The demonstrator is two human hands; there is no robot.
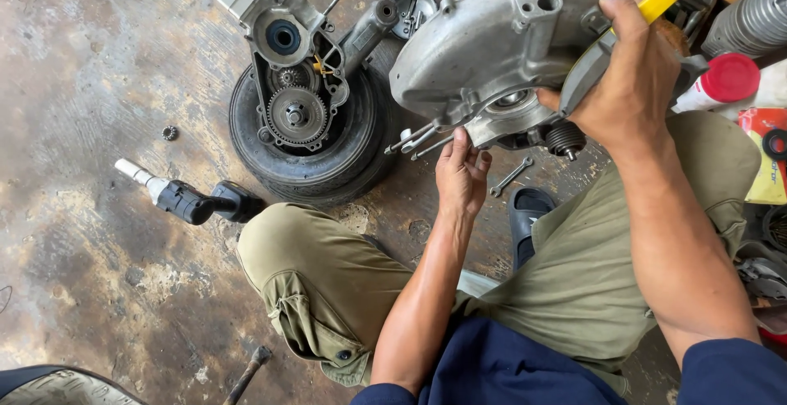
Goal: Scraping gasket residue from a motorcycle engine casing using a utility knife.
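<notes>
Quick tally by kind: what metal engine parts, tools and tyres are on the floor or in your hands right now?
Engine casings: 2 (one held up by the left hand and right hand, one lying on the tyre)
Tyres: 1
Power tools: 1, black impact wrench
Spanners: 1
Loose small gears: 1
Total: 6
</notes>
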